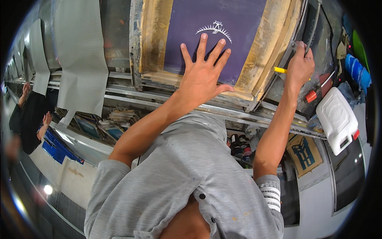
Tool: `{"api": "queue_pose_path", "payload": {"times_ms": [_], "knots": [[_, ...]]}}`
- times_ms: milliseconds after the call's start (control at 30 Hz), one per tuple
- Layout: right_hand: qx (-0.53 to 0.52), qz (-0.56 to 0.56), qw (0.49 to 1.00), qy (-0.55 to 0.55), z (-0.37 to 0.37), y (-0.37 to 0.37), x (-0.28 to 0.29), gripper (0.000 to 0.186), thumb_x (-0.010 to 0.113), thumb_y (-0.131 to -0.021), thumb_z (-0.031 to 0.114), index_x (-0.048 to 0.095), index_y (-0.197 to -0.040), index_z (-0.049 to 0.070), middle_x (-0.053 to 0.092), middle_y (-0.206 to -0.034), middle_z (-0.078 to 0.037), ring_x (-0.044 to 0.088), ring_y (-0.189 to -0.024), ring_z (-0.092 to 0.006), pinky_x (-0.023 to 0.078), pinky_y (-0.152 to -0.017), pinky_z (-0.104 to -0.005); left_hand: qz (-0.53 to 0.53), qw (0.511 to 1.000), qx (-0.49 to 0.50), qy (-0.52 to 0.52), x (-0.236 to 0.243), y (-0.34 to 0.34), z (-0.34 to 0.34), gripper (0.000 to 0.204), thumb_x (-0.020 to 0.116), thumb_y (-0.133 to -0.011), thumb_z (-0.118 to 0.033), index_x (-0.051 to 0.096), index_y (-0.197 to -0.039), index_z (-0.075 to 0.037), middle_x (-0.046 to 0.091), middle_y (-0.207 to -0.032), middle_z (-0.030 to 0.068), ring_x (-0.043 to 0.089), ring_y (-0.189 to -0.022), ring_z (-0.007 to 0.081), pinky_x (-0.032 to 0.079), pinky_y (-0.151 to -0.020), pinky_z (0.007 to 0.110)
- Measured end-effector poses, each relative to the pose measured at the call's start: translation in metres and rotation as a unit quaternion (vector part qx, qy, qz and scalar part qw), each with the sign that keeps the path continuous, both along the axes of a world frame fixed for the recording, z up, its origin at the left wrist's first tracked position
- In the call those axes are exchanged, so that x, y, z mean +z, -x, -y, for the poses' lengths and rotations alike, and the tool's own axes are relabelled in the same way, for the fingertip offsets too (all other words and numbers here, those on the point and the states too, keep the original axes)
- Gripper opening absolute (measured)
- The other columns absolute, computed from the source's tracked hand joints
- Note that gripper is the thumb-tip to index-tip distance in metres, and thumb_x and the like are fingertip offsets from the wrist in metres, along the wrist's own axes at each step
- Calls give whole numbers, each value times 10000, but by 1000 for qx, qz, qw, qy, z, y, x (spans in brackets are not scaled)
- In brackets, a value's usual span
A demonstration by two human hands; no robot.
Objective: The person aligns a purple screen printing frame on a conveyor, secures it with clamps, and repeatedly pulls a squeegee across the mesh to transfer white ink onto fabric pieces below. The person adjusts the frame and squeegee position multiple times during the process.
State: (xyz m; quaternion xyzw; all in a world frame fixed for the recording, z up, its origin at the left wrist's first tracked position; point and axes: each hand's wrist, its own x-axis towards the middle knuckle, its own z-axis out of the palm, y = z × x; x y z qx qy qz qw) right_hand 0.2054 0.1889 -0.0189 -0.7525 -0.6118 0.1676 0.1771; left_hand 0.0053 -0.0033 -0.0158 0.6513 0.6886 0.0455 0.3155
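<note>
Grey shirt (179, 171) foremost, left grip (202, 79) splays empty over purple screen (242, 24); right grip (301, 67) curls, contents unclear.

1 purple screen (242, 28); 1 left hand (200, 79); 1 right hand (300, 68); 1 white jug (336, 117); 1 red-handled tool (312, 96). I count 2 dark shirt buttons (202, 196), at least 1 co-worker (32, 119) and at least 2 grey sheets (79, 55).

A framed screen (238, 42) and stacked frames (120, 116) show a printing workshop.
</note>
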Motion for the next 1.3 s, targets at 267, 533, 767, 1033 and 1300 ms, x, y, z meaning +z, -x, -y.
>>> {"api": "queue_pose_path", "payload": {"times_ms": [267,533,767,1033,1300], "knots": [[4,16,1000,-6,-1,1,-1,352,583,-1006,373,742,-1052,61,729,-865,-188,677,-811,-383,491,-749,-449,11,1000,17,17,4,-3,-3,1023,746,-762,-674,416,-1571,-141,229,-1685,101,63,-1550,499,169,-1066,872],[15,1,1000,-13,0,-3,-3,341,578,-1002,367,739,-1031,67,722,-834,-182,673,-795,-375,490,-738,-445,9,1000,12,7,3,-3,-3,990,749,-778,-650,433,-1558,-128,224,-1685,113,57,-1547,507,176,-1051,881],[-5,23,1000,-17,0,1,-3,364,579,-986,431,743,-1037,111,723,-835,-180,680,-821,-412,493,-743,-472,1,1000,-2,10,4,-1,-6,992,760,-775,-636,443,-1548,-102,217,-1684,143,41,-1534,542,197,-1013,899],[-17,46,999,5,0,2,-1,377,568,-989,434,734,-1054,102,723,-853,-196,678,-851,-438,492,-752,-493,8,1000,-17,6,4,1,-6,995,779,-775,-604,432,-1553,-90,224,-1682,158,34,-1532,550,202,-998,906],[-15,27,1000,-6,1,3,-1,384,567,-995,431,726,-1049,86,709,-837,-206,649,-812,-432,479,-742,-485,28,999,-16,3,4,3,-5,992,769,-799,-588,411,-1558,-58,217,-1687,166,9,-1533,557,164,-1001,911]]}}
